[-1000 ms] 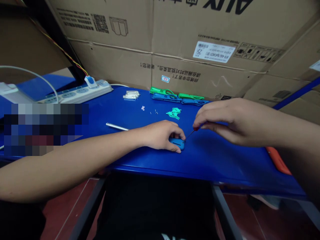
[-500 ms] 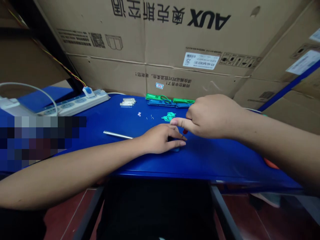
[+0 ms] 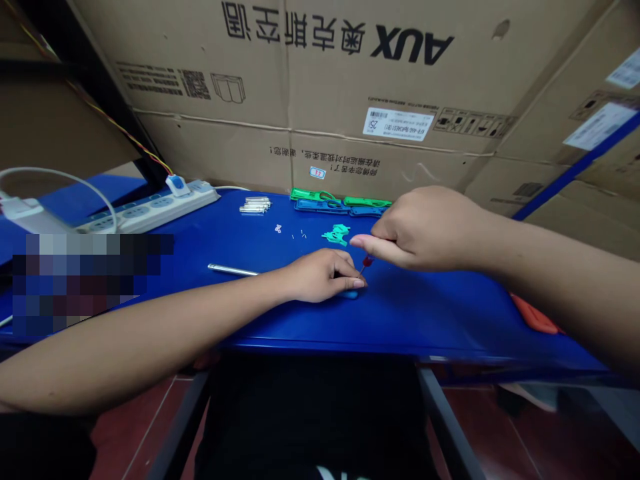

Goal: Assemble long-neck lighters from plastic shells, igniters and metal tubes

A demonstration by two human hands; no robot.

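My left hand (image 3: pixel 320 277) rests on the blue tabletop (image 3: pixel 425 320), its fingers curled over a small blue plastic part (image 3: pixel 352 294), which is mostly hidden. My right hand (image 3: pixel 425 230) hovers just above and to the right, pinching a small red-handled screwdriver (image 3: pixel 367 261). The screwdriver's thin shaft points down toward the blue part. Farther back lie a jagged green plastic piece (image 3: pixel 336 234), several tiny screws (image 3: pixel 300 234) and a slim metal rod (image 3: pixel 233 270), left of my left hand.
Several metal cylinders (image 3: pixel 254 209) and long green and blue plastic parts (image 3: pixel 340 202) lie along the table's back. A white power strip (image 3: pixel 150 211) sits at back left, an orange object (image 3: pixel 534 315) at right. Cardboard boxes (image 3: pixel 350 100) stand behind.
My head view has swung and levelled. My right hand has risen slightly, and my left fingers now cover more of the blue part.
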